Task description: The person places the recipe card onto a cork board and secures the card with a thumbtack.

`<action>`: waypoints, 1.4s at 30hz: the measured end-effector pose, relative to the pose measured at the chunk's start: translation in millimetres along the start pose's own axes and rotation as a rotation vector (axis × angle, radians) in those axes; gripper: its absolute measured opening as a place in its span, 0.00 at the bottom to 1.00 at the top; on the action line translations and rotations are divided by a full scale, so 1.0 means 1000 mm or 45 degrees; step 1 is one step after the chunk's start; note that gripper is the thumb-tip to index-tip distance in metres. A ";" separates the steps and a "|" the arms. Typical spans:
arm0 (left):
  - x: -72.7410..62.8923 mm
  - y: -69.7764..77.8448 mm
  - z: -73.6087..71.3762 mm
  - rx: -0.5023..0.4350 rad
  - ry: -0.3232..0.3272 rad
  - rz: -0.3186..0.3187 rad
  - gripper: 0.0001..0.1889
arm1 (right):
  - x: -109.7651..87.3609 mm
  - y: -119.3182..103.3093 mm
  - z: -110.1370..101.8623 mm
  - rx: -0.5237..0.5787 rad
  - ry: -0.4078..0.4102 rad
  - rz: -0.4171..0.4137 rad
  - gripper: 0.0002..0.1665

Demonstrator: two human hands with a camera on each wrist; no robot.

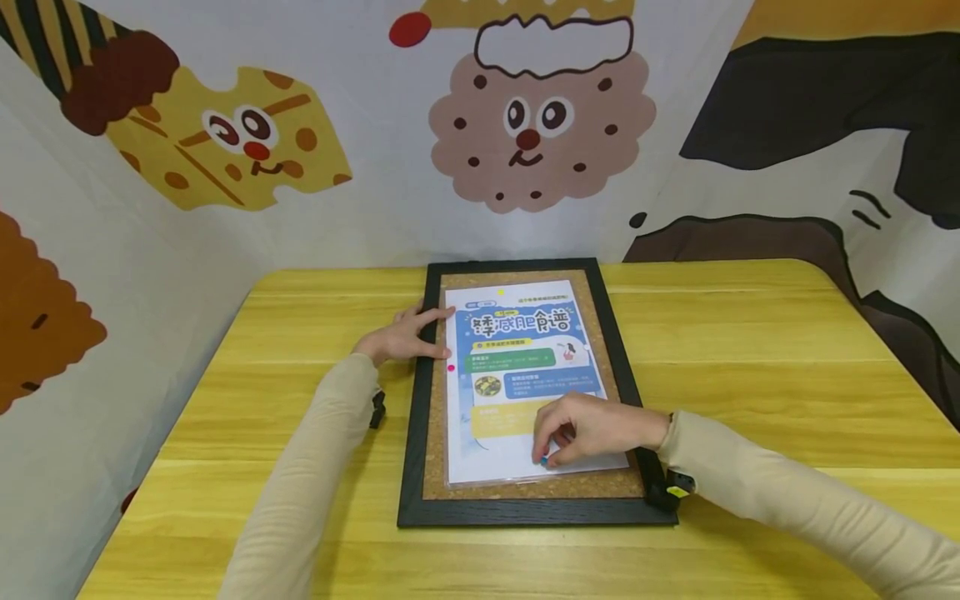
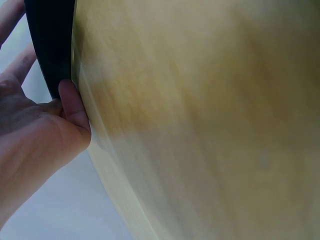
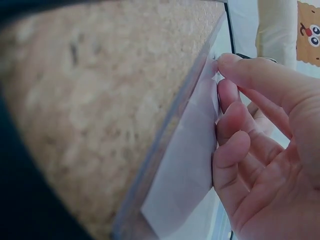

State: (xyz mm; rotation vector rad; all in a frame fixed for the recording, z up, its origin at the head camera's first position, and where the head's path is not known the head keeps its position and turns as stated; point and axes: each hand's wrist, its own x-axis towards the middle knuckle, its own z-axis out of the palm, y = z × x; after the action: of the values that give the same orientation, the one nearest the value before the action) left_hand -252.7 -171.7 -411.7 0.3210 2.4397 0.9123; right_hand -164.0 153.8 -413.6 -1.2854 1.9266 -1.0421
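A black-framed cork board (image 1: 617,377) lies on the table, with a printed poster (image 1: 510,461) in a clear sleeve on its cork. My right hand (image 1: 588,427) pinches a small blue pushpin (image 1: 544,460) against the poster's lower part; in the right wrist view its other fingers curl near the sheet. Across the board's left frame reaches my left hand (image 1: 401,339), thumb and a finger stretched out to the poster's left edge. A yellow pin (image 1: 501,292) sits at the poster's top, and a pink pin (image 1: 451,367) at its left edge.
The board rests on a yellow wood-grain table (image 1: 757,350). Behind and left of the table hangs a white cloth (image 1: 360,75) printed with cartoon biscuits and cheese. The board's far edge lies close to that cloth.
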 end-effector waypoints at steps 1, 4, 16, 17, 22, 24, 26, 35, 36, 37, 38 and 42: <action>0.000 0.000 0.000 -0.002 0.001 -0.002 0.44 | 0.000 0.000 0.000 -0.003 0.000 0.000 0.06; 0.000 0.000 0.000 -0.006 0.002 -0.003 0.44 | 0.000 -0.001 0.000 -0.009 -0.003 -0.001 0.06; -0.001 0.002 0.000 -0.014 0.001 -0.013 0.44 | 0.003 0.002 0.002 0.107 -0.020 -0.017 0.05; -0.001 0.002 0.000 -0.015 0.001 -0.016 0.44 | 0.003 0.002 0.003 0.119 -0.021 -0.010 0.05; -0.002 0.003 0.000 -0.016 0.000 -0.018 0.44 | 0.003 0.003 0.002 0.150 -0.020 0.017 0.07; -0.002 0.003 0.000 -0.014 -0.002 -0.014 0.44 | 0.003 0.003 0.002 0.148 -0.026 0.025 0.07; -0.002 0.003 0.000 -0.013 -0.002 -0.014 0.43 | 0.003 0.003 0.002 0.142 -0.036 0.031 0.07; 0.000 0.004 0.000 0.015 0.014 -0.029 0.44 | 0.003 0.007 0.002 0.145 -0.038 0.041 0.04; 0.000 0.003 0.000 0.017 0.013 -0.029 0.44 | 0.003 0.008 0.002 0.149 -0.034 0.048 0.04; 0.000 0.003 0.000 0.017 0.012 -0.030 0.44 | 0.003 0.008 0.002 0.150 -0.030 0.052 0.04; 0.000 0.003 0.000 0.016 0.012 -0.031 0.44 | 0.004 0.009 0.002 0.154 -0.025 0.057 0.04; 0.001 0.002 0.000 0.010 0.008 -0.028 0.44 | 0.005 0.011 0.001 0.186 -0.024 0.077 0.03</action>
State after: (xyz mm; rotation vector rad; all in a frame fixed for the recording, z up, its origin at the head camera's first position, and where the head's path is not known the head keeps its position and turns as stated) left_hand -253.0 -169.6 -410.5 0.2940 2.4487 0.8960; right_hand -170.0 151.6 -423.5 -1.1456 1.8278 -1.1144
